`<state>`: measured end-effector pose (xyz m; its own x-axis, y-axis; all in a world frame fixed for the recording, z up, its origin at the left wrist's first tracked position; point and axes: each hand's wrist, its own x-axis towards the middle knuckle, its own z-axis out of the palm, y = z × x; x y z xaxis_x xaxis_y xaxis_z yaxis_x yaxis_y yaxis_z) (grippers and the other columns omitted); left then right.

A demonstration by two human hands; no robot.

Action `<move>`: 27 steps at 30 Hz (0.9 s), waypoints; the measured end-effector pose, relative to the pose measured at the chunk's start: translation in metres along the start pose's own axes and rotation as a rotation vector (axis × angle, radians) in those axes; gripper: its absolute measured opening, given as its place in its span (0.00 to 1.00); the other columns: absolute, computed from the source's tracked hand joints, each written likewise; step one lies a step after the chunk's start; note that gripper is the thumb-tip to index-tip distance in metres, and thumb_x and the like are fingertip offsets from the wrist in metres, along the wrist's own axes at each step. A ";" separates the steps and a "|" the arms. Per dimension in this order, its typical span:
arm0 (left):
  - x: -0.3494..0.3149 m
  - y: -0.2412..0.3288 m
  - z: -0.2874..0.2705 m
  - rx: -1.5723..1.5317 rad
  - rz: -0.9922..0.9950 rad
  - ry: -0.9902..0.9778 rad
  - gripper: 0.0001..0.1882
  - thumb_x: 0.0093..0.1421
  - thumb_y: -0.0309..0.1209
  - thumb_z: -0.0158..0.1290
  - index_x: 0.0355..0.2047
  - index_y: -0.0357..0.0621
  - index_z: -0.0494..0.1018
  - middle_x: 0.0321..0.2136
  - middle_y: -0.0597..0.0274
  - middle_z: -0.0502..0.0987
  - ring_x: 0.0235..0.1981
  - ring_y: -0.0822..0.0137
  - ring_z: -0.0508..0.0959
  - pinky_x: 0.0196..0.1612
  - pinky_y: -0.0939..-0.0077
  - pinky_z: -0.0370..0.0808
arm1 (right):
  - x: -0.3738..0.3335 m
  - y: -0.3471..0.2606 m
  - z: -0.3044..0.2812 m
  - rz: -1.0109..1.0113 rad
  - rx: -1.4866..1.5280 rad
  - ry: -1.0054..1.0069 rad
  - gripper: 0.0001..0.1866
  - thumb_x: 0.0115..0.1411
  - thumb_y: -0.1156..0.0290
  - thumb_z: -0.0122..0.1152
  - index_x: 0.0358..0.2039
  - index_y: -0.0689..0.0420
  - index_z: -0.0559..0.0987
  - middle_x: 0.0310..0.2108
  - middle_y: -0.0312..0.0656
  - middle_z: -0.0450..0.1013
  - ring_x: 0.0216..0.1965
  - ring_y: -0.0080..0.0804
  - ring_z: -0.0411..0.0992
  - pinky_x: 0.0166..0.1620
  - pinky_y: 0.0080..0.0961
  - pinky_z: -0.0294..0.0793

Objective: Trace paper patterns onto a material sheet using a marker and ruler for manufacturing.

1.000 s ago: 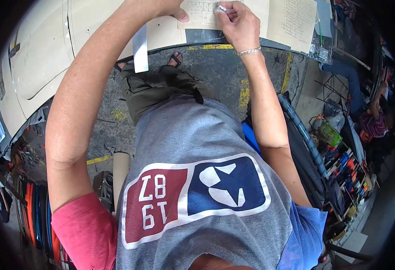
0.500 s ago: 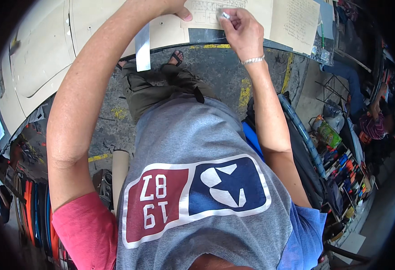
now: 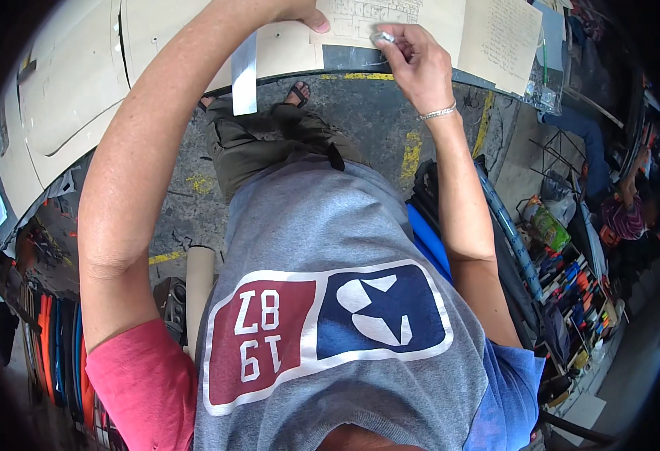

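At the top of the view, my right hand [image 3: 424,69] pinches a small whitish, silvery object [image 3: 382,37] between thumb and fingers; its kind cannot be made out. The object is at the lower part of a tan paper sheet [image 3: 345,37] with hand-drawn boxes and lines. My left hand [image 3: 309,13] rests at this sheet's left side with its thumb stretched out on the surface; the other fingers are cut off by the upper edge. A flat metal strip [image 3: 245,79], like a ruler, sticks out over the table edge below my left forearm.
Large tan pattern pieces [image 3: 59,83] cover the table's left. A handwritten sheet [image 3: 499,45] lies at right, near a green pen [image 3: 546,66]. Fabric rolls [image 3: 506,225] and a rack of small coloured items [image 3: 578,301] stand at right. Another person's striped sleeve [image 3: 622,218] shows beyond.
My right hand has moved slightly toward me and to the right, with the small object still pinched. The left hand stays on the sheet. The whole view has shifted a little.
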<state>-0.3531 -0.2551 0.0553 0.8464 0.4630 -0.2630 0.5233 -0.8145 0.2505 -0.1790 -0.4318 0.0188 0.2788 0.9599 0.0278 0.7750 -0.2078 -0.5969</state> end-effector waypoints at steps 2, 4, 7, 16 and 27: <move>0.006 0.004 -0.006 0.006 -0.010 -0.057 0.60 0.46 0.51 0.71 0.73 0.48 0.51 0.73 0.43 0.47 0.73 0.43 0.50 0.72 0.44 0.53 | 0.003 -0.001 -0.004 -0.086 0.037 -0.032 0.11 0.60 0.70 0.69 0.43 0.53 0.84 0.31 0.36 0.79 0.28 0.23 0.76 0.35 0.20 0.78; 0.013 0.007 -0.012 0.047 -0.045 -0.190 0.60 0.46 0.51 0.71 0.73 0.49 0.50 0.73 0.44 0.47 0.74 0.44 0.50 0.72 0.43 0.52 | 0.006 -0.007 -0.002 -0.154 -0.007 -0.040 0.10 0.60 0.71 0.68 0.43 0.53 0.84 0.31 0.35 0.78 0.27 0.24 0.76 0.35 0.21 0.78; 0.014 -0.074 0.064 -0.412 0.310 0.137 0.60 0.46 0.52 0.71 0.73 0.49 0.50 0.74 0.44 0.47 0.74 0.44 0.49 0.72 0.43 0.52 | 0.017 -0.027 0.007 -0.273 0.005 -0.106 0.10 0.60 0.71 0.68 0.43 0.52 0.84 0.31 0.36 0.77 0.27 0.25 0.76 0.34 0.22 0.78; -0.005 -0.005 0.000 -0.002 0.019 0.025 0.60 0.46 0.52 0.71 0.73 0.49 0.50 0.74 0.45 0.46 0.74 0.44 0.49 0.72 0.43 0.52 | 0.012 -0.018 0.003 -0.303 -0.006 -0.077 0.11 0.60 0.73 0.67 0.44 0.52 0.84 0.31 0.38 0.76 0.29 0.29 0.76 0.35 0.25 0.78; 0.012 0.003 -0.013 0.077 -0.049 -0.226 0.58 0.50 0.50 0.69 0.74 0.49 0.48 0.74 0.44 0.45 0.74 0.44 0.48 0.73 0.44 0.51 | 0.007 -0.017 -0.001 -0.214 -0.049 -0.083 0.10 0.60 0.72 0.67 0.44 0.52 0.84 0.31 0.38 0.76 0.28 0.28 0.76 0.34 0.24 0.77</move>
<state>-0.3403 -0.2476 0.0652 0.7721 0.4197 -0.4773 0.5469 -0.8212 0.1627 -0.1894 -0.4213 0.0296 0.0591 0.9948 0.0829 0.8385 -0.0044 -0.5449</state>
